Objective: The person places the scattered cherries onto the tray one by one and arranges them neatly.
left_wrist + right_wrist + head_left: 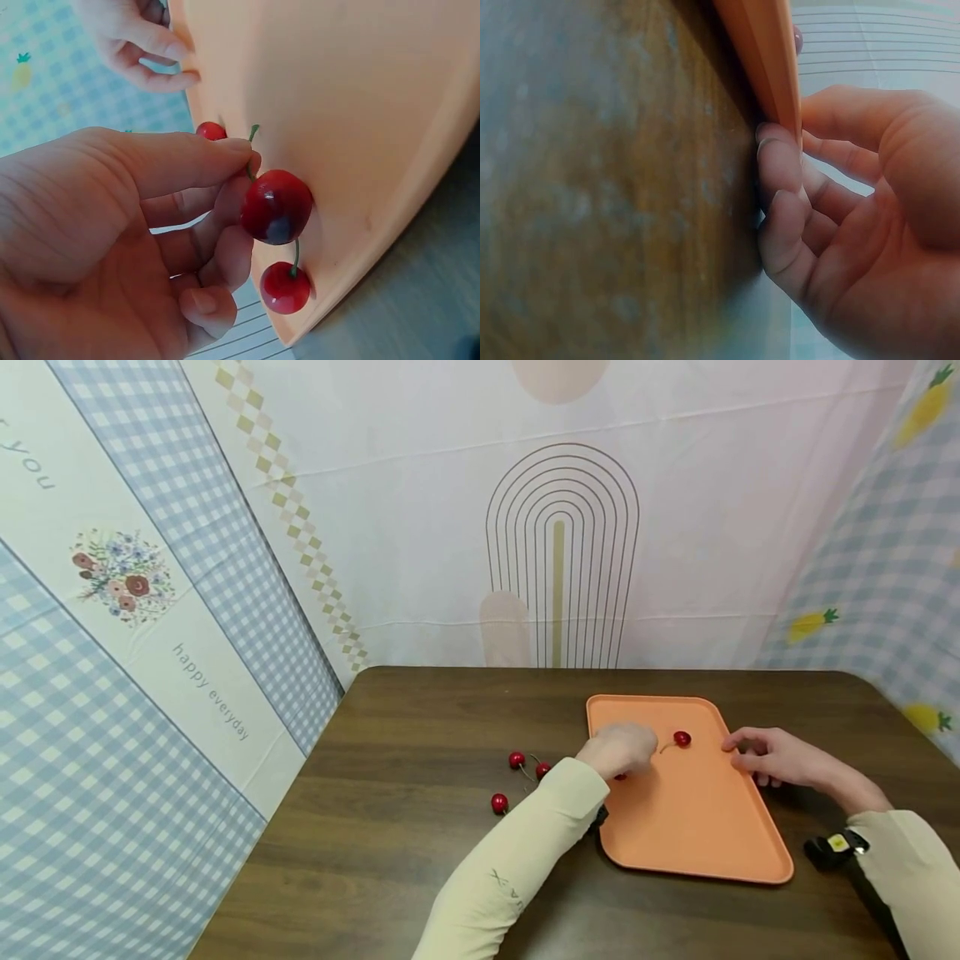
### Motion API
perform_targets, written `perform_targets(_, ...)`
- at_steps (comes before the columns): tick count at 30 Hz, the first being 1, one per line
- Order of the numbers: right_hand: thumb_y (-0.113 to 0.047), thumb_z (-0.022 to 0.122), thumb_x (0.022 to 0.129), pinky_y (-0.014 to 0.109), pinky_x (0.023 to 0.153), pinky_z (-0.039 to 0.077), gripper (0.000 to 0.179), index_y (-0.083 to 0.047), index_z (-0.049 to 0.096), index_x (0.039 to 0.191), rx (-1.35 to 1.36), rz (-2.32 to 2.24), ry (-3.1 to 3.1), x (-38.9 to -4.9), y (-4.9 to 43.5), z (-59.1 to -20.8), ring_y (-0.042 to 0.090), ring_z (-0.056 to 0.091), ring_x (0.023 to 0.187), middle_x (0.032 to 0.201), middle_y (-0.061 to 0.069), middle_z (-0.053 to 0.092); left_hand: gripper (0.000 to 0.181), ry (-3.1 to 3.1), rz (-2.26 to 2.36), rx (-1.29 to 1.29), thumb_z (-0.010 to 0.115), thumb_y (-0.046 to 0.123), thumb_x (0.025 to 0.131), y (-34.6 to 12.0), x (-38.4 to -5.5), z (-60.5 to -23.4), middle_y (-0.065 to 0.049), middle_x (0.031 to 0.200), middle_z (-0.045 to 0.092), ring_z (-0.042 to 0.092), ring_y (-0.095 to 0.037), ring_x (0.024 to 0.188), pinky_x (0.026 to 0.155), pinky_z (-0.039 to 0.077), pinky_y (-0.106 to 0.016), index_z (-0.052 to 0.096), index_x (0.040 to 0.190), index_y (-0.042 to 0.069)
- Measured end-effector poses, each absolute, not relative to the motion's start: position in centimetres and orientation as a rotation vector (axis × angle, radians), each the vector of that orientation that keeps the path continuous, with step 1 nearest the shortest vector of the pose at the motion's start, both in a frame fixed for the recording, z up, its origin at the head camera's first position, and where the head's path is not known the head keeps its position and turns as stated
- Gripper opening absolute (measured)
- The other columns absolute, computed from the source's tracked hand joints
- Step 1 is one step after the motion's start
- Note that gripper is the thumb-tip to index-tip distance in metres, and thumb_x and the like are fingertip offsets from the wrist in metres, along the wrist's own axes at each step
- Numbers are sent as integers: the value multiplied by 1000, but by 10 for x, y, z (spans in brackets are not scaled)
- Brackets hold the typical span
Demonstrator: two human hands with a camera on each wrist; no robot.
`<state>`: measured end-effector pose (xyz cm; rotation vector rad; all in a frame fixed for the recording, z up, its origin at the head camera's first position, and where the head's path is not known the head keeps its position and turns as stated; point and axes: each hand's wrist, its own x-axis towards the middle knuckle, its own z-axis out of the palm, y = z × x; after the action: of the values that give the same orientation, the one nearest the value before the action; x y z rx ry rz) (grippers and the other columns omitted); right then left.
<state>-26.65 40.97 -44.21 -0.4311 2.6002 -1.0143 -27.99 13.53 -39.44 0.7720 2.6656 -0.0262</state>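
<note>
Between thumb and index finger, my left hand [618, 747] pinches the green stem of a red cherry [276, 206] over the orange tray [697, 818]. Another cherry [285, 287] lies on the tray just beyond it in the left wrist view, near a corner; the left hand hides it in the head view. Farther right on the tray rests a cherry [681, 739] with its stem pointing left. At the tray's right edge, my right hand [780, 756] grips the rim, thumb on one side and curled fingertips [780, 161] on the other.
Left of the tray, on the brown wooden table [390, 860], lie a cherry [517, 760], a second cherry [543, 770] close beside it and a third cherry [499, 803] nearer the front. The left sleeve [517, 860] crosses in front of them. A patterned cloth [420, 527] hangs behind the table.
</note>
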Motion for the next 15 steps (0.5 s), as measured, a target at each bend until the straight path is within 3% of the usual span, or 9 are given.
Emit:
perform_targets(8,-20,56,99,30,52,48,36,3,52,126,-446,-1008,2604,-266,409,-442,14,55,59,77,5,57,27,2689,-64,735,47,24,100,136,-275,-396,1,63,43,38,-13,45,43,34,-26,57,76,19)
perform_targets(15,-20,56,100,30,52,48,36,4,52,126,-456,-1018,2604,-265,409,-442,14,55,59,76,4,57,29,2676,-55,768,48,23,100,134,-276,-395,1,63,35,32,-14,47,45,29,-27,48,71,19)
